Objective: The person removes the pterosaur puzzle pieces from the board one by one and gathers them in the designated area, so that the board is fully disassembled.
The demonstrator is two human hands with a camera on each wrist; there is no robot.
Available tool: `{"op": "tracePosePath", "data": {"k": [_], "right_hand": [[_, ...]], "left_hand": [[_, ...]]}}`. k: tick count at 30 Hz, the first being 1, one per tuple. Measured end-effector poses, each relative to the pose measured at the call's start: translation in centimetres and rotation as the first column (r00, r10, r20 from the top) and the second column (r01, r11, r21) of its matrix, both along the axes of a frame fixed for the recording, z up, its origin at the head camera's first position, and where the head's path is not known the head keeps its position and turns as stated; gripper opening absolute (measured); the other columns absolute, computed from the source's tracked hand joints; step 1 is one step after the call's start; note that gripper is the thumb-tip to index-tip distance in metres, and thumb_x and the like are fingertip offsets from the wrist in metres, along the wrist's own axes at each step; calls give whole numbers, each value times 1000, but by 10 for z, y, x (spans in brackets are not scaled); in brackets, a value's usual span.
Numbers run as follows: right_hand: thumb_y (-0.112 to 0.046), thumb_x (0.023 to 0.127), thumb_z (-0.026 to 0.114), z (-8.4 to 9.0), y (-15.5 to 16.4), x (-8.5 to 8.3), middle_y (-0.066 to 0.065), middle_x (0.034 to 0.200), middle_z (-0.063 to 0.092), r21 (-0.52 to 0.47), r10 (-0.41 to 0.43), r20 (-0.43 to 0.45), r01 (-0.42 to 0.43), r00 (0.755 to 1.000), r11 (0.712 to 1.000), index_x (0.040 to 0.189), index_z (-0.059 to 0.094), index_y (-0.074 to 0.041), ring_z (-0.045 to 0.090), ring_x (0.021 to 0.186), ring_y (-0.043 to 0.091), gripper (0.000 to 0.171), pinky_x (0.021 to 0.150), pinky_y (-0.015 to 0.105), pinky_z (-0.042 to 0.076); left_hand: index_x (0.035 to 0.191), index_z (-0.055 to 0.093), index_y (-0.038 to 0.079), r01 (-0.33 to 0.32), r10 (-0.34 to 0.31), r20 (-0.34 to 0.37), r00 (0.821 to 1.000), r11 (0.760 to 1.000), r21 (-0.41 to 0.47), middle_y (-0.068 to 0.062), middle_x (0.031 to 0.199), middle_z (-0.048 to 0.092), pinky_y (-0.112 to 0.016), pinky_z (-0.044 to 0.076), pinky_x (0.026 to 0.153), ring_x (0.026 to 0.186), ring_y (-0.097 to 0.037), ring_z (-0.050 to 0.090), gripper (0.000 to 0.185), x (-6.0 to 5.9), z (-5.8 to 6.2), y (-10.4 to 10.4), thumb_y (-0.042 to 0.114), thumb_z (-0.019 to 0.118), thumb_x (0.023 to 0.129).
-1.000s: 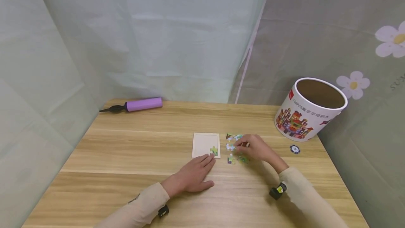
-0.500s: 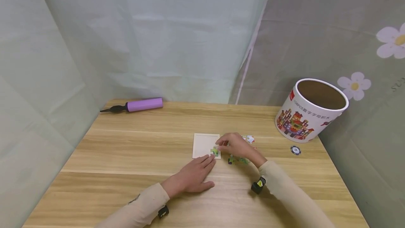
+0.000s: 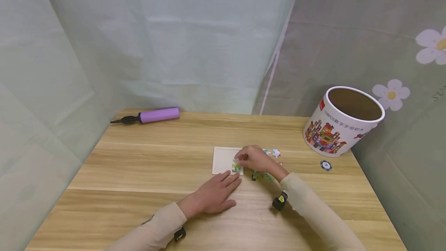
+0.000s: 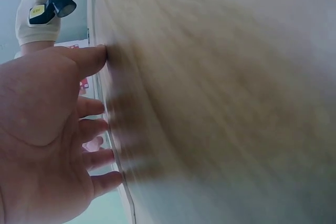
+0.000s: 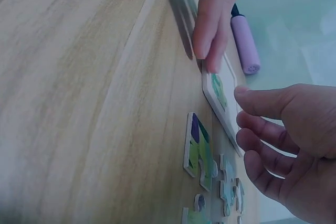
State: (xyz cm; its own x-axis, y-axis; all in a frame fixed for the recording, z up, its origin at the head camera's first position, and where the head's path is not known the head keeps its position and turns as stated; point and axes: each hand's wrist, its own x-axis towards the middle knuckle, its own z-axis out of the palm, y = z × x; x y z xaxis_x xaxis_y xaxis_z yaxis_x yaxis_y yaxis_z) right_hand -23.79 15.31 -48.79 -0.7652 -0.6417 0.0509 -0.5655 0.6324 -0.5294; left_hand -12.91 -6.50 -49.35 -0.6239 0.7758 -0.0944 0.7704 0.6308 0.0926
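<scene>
The square puzzle tray [image 3: 223, 160] lies flat on the wooden table, with a green jigsaw piece [image 3: 236, 168] in its near right corner. My left hand [image 3: 215, 193] rests on the table, fingers straight and fingertips at the tray's near edge. Over the tray's right side, my right hand [image 3: 256, 159] pinches a pale puzzle piece [image 3: 235, 161] just above the green one; the fingers mostly cover it. In the right wrist view the thumb and curled fingers stand by the tray. Several loose puzzle pieces [image 3: 256, 176] lie right of the tray, partly under the right hand.
A large printed bucket [image 3: 325, 136] stands at the table's back right, with a round chip [image 3: 326, 165] in front of it. At the back left lies a purple hand pump [image 3: 159, 115] with a black nozzle. Fabric walls rise behind the table and at both sides.
My right hand has moved left from the loose pieces to the tray, bringing a pale puzzle piece. My left fingertips have shifted slightly to the right along the tray's edge.
</scene>
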Motion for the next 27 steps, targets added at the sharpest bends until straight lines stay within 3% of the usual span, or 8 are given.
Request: {"op": "tracePosePath", "data": {"k": [20, 27], "right_hand": [[-22, 89, 81, -8, -4, 1, -6, 90, 72, 65, -12, -46, 15, 999, 998, 100, 81, -14, 63, 81, 6, 13, 74, 27, 54], [-21, 88, 82, -8, -5, 1, -8, 85, 69, 60, -11, -23, 12, 1000, 998, 94, 80, -15, 61, 78, 5, 9, 71, 25, 52]], "left_hand": [[158, 39, 10, -19, 20, 18, 1000, 1000, -9, -8, 166, 34, -45, 31, 122, 152, -33, 31, 65, 0, -4, 1, 47, 47, 106], [158, 39, 10, -18, 18, 3, 1000, 1000, -13, -8, 165, 34, -44, 31, 122, 152, -32, 31, 64, 0, -4, 1, 47, 47, 106]]}}
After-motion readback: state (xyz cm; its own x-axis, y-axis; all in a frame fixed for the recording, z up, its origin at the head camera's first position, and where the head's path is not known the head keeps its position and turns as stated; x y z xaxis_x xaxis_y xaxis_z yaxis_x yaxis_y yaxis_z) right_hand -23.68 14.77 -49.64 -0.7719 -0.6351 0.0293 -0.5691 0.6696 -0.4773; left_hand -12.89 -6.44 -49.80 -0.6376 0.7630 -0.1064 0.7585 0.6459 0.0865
